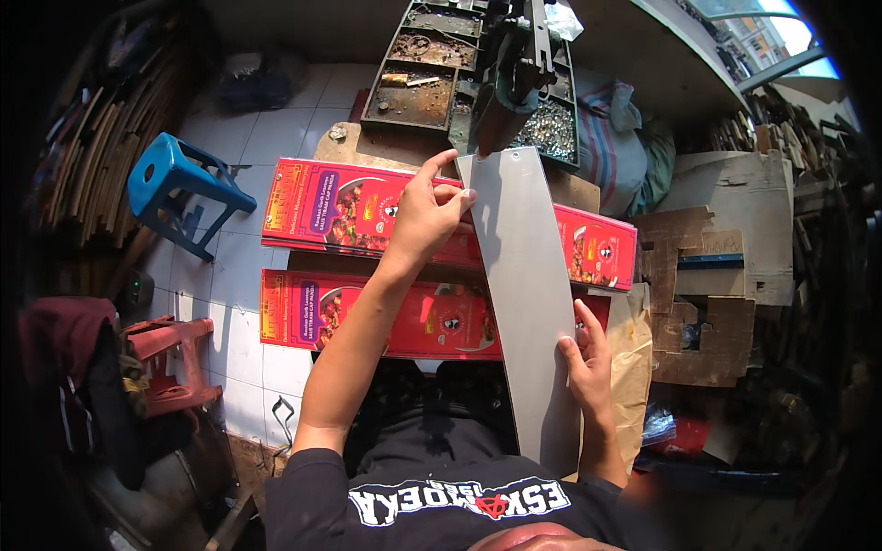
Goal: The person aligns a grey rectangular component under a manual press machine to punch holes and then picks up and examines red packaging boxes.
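Observation:
A long, plain grey board strip (pixel 519 275) lies at a slant from my body to a dark metal press (pixel 505 106). Its far end sits at the foot of the press, and a small round eyelet or hole shows near the far right corner. My left hand (pixel 430 211) grips the strip's left edge near that end, thumb on top and index finger stretched along the corner. On the right edge, closer to me, my right hand (pixel 589 367) holds with thumb and fingers. Beneath the strip lie two stacks of red printed strips, a farther stack (pixel 367 211) and a nearer stack (pixel 395 317).
Around the press sits a compartmented metal tray (pixel 409 96) with small shiny metal pieces (pixel 551 129). A blue stool (pixel 184 188) and a red stool (pixel 170 358) stand on the left. Cardboard sheets (pixel 703 303) and brown paper (pixel 629 358) lie on the right.

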`<state>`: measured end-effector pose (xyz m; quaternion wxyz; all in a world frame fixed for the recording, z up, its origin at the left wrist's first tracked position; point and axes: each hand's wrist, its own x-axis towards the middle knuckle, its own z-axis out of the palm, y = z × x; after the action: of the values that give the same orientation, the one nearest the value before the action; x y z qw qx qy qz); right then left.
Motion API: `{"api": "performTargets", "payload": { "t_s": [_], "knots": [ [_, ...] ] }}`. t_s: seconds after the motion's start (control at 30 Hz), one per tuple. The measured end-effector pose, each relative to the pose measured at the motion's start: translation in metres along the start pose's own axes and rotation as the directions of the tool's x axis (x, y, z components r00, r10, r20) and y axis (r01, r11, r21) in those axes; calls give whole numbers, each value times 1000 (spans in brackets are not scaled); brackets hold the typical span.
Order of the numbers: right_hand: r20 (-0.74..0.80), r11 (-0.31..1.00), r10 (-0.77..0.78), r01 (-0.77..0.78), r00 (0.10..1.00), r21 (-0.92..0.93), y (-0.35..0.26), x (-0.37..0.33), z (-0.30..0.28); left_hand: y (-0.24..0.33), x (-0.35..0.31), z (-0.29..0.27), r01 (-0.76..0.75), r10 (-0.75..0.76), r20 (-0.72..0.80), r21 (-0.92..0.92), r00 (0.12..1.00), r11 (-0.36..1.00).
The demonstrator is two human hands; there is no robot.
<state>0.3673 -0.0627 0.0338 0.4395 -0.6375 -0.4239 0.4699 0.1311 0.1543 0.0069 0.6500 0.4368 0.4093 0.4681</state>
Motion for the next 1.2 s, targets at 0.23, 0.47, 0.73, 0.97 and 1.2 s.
{"api": "performTargets", "payload": {
  "t_s": [0.23,0.47,0.73,0.97,1.2],
  "knots": [
    [541,887,104,-325,834,330,24,-17,-35,18,-45,-8,-36,53,110,-156,992,987],
    [821,427,-7,-740,572,519,-7,-42,12,32,-82,-10,-107,131,71,-270,989,957],
    [659,999,-33,34,751,11,-19,-27,-16,48,-93,-11,-114,124,32,-215,992,970],
    [348,200,-553,526,757,-826,-62,-15,-38,68,-106,-19,-73,115,75,-419,991,905],
    [305,48,-694,465,652,-884,-55,-5,-40,73,-113,-21,-85,118,66,-379,991,922]
  ]
}}
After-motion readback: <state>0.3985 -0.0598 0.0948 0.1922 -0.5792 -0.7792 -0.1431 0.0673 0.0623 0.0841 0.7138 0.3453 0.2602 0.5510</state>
